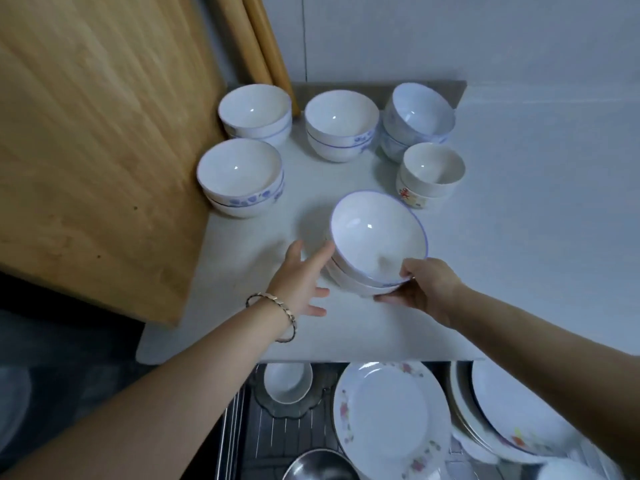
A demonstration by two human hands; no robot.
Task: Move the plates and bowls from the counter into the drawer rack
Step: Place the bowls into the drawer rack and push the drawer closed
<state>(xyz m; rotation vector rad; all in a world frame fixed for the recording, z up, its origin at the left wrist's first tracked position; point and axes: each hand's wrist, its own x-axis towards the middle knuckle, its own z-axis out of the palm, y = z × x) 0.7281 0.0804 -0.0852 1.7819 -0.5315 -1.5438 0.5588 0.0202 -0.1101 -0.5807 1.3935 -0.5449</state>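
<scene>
As right hand (pixel 424 289) pinches tilted mouth-up bowl stack (pixel 374 237), flat left hand (pixel 301 278) touches it

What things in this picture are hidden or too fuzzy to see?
Head view:
- Right hand: fingers mostly hidden beneath the bowl stack it holds.
- Steel bowl in the drawer rack: cut off by the bottom edge.
- Right-side plates: blurred, pattern unclear.
- Red mark on the cream cups: too small to read.
</scene>
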